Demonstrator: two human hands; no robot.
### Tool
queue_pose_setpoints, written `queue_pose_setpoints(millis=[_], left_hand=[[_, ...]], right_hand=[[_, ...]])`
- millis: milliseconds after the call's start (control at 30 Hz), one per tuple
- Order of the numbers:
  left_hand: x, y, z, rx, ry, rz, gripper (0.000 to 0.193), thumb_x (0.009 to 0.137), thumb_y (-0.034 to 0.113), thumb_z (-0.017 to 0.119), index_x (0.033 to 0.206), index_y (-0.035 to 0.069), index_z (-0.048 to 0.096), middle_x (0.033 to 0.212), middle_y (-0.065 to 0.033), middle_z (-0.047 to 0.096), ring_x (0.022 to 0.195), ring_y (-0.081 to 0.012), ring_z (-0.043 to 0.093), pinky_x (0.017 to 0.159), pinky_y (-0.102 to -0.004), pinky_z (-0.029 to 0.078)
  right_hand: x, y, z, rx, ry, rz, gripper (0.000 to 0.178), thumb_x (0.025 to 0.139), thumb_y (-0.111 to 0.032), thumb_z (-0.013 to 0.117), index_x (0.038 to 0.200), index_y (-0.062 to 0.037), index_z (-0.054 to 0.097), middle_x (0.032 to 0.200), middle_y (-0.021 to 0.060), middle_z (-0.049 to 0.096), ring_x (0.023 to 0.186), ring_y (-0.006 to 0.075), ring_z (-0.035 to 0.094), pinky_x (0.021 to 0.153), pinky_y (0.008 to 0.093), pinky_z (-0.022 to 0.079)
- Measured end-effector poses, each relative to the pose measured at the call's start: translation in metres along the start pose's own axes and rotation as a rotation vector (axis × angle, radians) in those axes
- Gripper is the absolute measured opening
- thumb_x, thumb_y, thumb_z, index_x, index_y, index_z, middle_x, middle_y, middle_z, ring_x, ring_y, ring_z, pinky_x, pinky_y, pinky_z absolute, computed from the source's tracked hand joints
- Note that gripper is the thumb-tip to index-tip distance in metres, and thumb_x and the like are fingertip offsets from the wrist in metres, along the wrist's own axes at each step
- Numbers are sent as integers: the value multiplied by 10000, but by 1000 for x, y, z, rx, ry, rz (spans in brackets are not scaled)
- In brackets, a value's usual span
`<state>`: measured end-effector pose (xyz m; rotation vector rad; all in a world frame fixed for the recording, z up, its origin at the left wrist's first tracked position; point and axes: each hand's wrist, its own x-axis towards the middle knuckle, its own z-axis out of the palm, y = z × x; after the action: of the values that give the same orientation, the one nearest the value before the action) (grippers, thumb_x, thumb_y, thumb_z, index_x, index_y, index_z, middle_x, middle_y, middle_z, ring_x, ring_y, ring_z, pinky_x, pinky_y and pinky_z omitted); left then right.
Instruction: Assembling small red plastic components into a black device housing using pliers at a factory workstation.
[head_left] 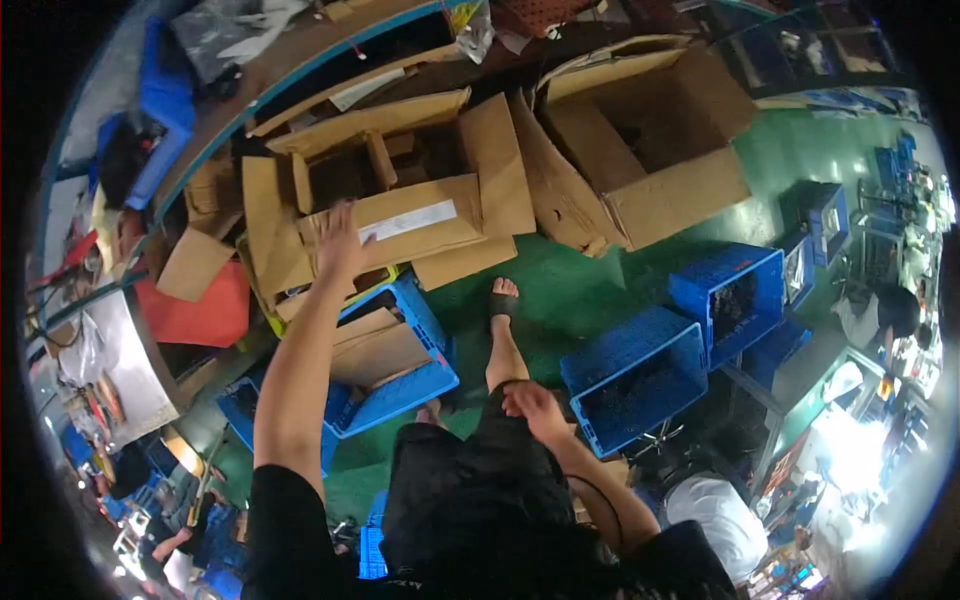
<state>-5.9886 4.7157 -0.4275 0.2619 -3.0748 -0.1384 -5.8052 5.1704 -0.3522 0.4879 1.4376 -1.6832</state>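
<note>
My left hand [340, 240] reaches out over the front flap of an opened cardboard box [440, 235], its fingers stretched and a little blurred. A white paper label [410, 221] is on that flap, just right of the hand. I see nothing held there. Inside the box are cardboard dividers [381, 160] and dark contents that I cannot make out. My right hand [537, 410] is over my right knee, fingers loosely extended and no object visible in them. Below the left hand, a blue crate [425, 345] holds pieces of folded cardboard [375, 350].
A second open cardboard box [680, 195] stands to the right. Blue crates [640, 375] with dark small contents sit at the right on the green floor [590, 290]. A red panel [195, 305] is at left. Other people, one in a white top [715, 515], are nearby.
</note>
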Motion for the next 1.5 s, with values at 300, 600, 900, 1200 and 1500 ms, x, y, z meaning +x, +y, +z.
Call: queue_pose_setpoints(millis=[300, 600, 900, 1200, 1500], left_hand=[[45, 64, -24, 137, -721, -29, 459, 764, 334, 801, 1133, 95, 669, 1159, -91, 646, 1177, -317, 584, 991, -506, 450], [-135, 57, -34, -16, -520, -27, 699, 745, 249, 798, 1410, 162, 601, 1192, -127, 625, 1144, -375, 563, 975, -505, 476], [-150, 67, -1, -186, -366, -105, 846, 631, 185, 832, 1440, 190, 586, 1003, -88, 559, 1021, -345, 525, 913, -505, 467], [-161, 70, -6, -178, -471, -188, 825, 755, 298, 818, 1507, 187, 499, 1145, -103, 592, 1097, -326, 534, 974, -473, 443], [-14, 127, -57, -478, 41, -13, 661, 813, 78, 746, 1434, 94, 524, 1336, -190, 563, 1215, -424, 539, 1071, -507, 446]], right_hand=[[-5, 19, -73, -292, 44, 194, 193, 1065, -148, 544, 1124, -3, 657, 907, 67, 691, 798, 135, 659, 742, 273, 543], [227, -157, 87, -577, -55, -647, 117, 1013, -102, 552, 1047, -26, 635, 872, 81, 614, 812, 172, 599, 755, 324, 503], [527, -142, 123, -997, 184, -345, 303, 977, -196, 604, 1222, -24, 650, 1102, 183, 707, 1017, 336, 687, 831, 407, 549], [456, -169, 103, -1308, 147, -711, 318, 893, -319, 648, 865, -10, 718, 884, 238, 710, 827, 427, 687, 747, 513, 544], [316, -236, 90, -1131, 248, -726, 202, 908, -223, 649, 843, -35, 683, 784, 239, 671, 758, 440, 674, 659, 513, 542]])
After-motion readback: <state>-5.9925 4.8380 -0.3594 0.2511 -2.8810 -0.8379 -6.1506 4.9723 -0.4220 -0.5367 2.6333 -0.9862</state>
